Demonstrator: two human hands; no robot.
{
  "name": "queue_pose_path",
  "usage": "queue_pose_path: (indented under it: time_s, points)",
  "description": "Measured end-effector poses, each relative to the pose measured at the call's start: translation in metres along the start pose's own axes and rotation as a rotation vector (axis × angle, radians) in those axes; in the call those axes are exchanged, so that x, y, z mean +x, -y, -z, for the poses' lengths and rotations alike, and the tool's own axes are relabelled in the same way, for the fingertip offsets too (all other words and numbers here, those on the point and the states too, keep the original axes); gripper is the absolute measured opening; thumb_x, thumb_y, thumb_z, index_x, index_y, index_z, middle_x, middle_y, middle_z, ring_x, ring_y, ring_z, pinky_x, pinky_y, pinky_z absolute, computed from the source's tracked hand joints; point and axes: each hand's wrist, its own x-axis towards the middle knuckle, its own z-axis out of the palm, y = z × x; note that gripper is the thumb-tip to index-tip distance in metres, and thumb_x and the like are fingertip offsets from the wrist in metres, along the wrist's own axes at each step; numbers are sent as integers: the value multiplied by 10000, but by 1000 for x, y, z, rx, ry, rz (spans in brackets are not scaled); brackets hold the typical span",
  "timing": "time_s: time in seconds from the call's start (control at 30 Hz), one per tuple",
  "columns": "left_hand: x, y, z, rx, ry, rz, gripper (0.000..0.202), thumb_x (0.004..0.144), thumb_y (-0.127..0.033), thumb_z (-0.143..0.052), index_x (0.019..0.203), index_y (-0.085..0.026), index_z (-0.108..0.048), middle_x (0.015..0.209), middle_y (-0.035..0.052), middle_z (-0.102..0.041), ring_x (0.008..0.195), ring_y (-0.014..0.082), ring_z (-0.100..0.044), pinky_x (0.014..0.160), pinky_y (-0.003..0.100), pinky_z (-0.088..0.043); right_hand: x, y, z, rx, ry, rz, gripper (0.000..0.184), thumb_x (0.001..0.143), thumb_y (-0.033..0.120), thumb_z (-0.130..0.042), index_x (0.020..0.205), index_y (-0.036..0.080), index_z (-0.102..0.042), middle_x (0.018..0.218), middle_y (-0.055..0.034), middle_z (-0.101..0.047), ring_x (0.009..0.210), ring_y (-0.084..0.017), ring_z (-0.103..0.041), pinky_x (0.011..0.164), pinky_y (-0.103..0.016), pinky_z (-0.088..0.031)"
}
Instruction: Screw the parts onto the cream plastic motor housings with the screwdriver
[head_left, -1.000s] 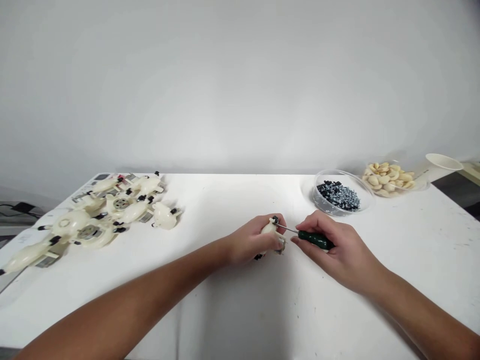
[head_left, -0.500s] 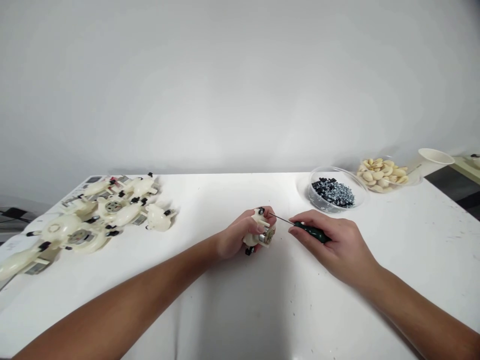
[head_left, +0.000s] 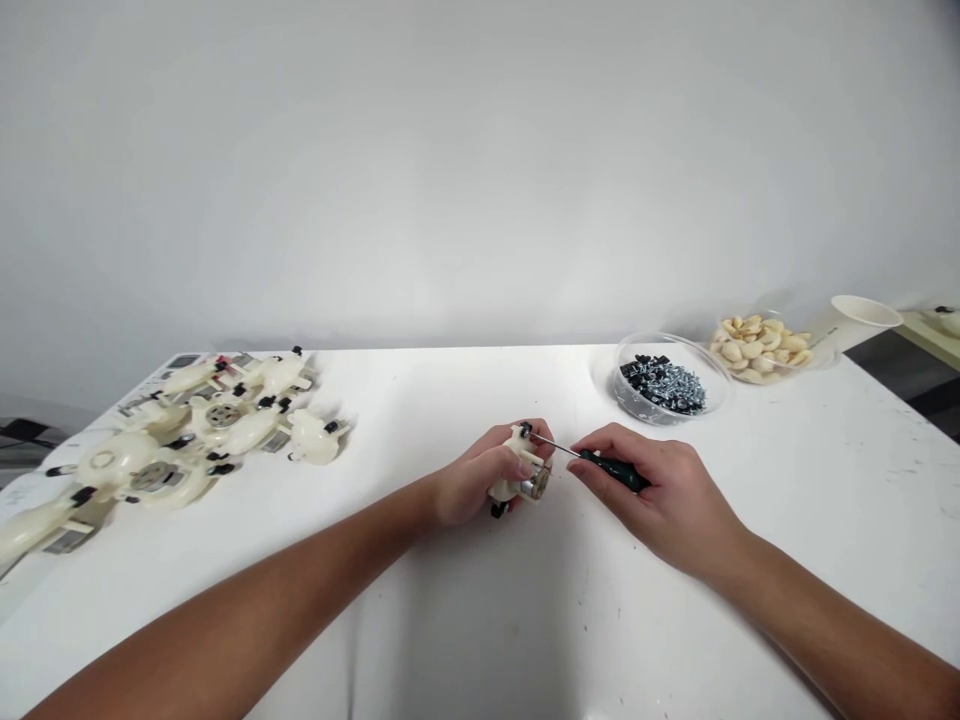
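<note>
Hands close together at twelve o'clock: our left hand [head_left: 476, 480] clamps a light, stiff, fragile-looking plastic housing [head_left: 517, 490], best gripped by its body; our right hand [head_left: 660, 495] pinches a screwdriver [head_left: 615, 470].

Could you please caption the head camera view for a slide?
Left hand holds a cream plastic housing; right hand holds a green-handled screwdriver beside it.

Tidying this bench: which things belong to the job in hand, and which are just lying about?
In use:
left hand
white housing
right hand
green-handled screwdriver

Lying nearby:
pile of housings
bowl of screws
bowl of pale pieces
paper cup
</note>
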Motion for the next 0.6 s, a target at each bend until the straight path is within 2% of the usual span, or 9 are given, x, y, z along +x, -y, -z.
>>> queue_pose_path:
  time_s: [0.4,0.6]
  points:
    - [-1,2,-4,13,-54,-1,206,751,-275,-543,934,-190,-506,727,2,-543,566,130,-470,482,233,-376,1,1,2,20,21,-16,288,1025,484,-567,947,243,-704,595,29,-562,498,-127,-401,476,-273,-324]
    - [0,1,-5,15,-69,2,197,756,-269,-545,932,-190,-511,730,0,-547,563,127,-465,472,227,-363,0,1,2,17,23,-17,295,1026,488,-558,946,244,-703,593,25,-570,492,-130,-405,473,-273,-327]
